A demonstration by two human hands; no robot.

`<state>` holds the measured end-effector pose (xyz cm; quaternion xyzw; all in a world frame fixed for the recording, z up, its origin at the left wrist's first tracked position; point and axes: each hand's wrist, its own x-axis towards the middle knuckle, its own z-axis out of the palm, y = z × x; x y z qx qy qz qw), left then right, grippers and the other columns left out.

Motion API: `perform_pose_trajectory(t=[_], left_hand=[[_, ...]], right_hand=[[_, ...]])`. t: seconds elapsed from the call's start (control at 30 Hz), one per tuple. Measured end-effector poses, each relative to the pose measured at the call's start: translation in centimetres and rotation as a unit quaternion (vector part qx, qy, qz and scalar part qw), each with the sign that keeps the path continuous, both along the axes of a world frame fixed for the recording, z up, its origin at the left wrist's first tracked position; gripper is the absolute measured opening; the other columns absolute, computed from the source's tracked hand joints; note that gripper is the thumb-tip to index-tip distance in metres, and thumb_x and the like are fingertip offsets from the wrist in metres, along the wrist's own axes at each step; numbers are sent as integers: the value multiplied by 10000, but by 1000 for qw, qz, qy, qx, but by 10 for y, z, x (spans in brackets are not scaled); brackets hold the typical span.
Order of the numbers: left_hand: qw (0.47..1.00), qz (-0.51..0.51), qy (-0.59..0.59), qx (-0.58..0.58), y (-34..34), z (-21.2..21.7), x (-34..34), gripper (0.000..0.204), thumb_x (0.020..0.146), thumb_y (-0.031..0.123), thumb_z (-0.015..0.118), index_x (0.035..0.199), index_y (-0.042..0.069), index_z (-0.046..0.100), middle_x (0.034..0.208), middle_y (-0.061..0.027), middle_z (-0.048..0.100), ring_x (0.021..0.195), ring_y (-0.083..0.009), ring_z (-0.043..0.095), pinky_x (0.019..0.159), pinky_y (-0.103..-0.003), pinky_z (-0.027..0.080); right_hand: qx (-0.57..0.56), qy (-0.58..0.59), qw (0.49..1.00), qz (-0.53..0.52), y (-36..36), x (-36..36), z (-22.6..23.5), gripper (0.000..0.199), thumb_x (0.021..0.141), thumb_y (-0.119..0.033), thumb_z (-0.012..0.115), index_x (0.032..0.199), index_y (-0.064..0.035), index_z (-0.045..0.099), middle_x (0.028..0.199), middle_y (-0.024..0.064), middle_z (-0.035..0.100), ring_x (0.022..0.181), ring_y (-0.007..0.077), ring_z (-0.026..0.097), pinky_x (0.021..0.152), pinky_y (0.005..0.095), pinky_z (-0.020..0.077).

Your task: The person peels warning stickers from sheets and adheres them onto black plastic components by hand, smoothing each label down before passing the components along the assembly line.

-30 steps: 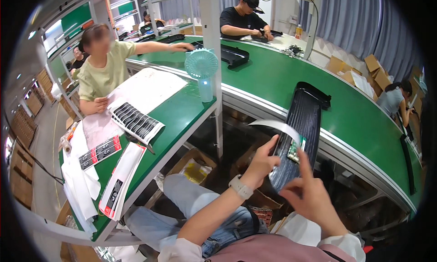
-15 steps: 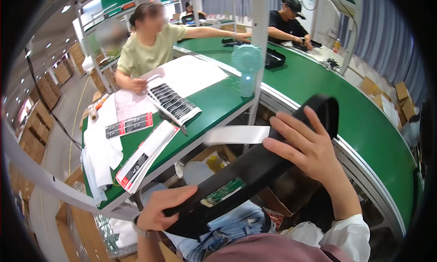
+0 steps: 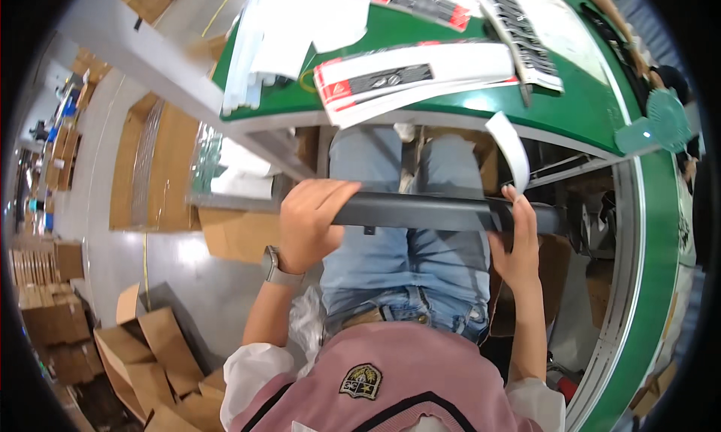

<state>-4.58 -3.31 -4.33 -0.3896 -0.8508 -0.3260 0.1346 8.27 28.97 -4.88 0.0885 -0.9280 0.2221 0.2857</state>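
A long black plastic housing (image 3: pixel 420 210) lies level across my thighs, held just above my jeans (image 3: pixel 360 263). Wrapped round its left end is my left hand (image 3: pixel 309 222), closed, with a watch on that wrist. My right hand (image 3: pixel 520 240) grips the housing near its right end, fingers on the far side and thumb on the near side. A curved white strip (image 3: pixel 511 148) rises from by my right fingertips; whether it sticks to the fingers or to the housing I cannot tell. The housing's smooth face shows, and its underside is hidden.
Ahead stands a green-topped table (image 3: pixel 443 105) with printed label sheets (image 3: pixel 405 79) and white paper (image 3: pixel 274 34). A teal fan (image 3: pixel 661 124) is at the right, beside a green conveyor (image 3: pixel 653 282). Cardboard boxes (image 3: pixel 150 349) stand on the floor at left.
My view has swung down toward my lap. The housing has turned from slanted to level, and its circuit board no longer shows. Both hands still hold it.
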Motion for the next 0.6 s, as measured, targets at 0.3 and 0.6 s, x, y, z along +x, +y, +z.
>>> perform_pose_trajectory(t=[0.3,0.6], left_hand=[[995,-46,-82,-27,-15,20,-8,463,740,166,680,1194,81,649,1148,-90,667,1092,-305,592,1068,-571,294],[916,-190,-235,264,-31,0,-30,417,913,393,595,900,-15,677,943,-123,656,943,-294,583,864,-384,444]], right_hand=[[-294,-76,944,126,-74,2,66,162,805,-27,696,926,3,592,1049,169,558,913,249,574,808,319,488],[-539,-196,813,104,-103,-52,55,59,882,39,643,906,36,589,847,36,573,705,60,502,629,196,404]])
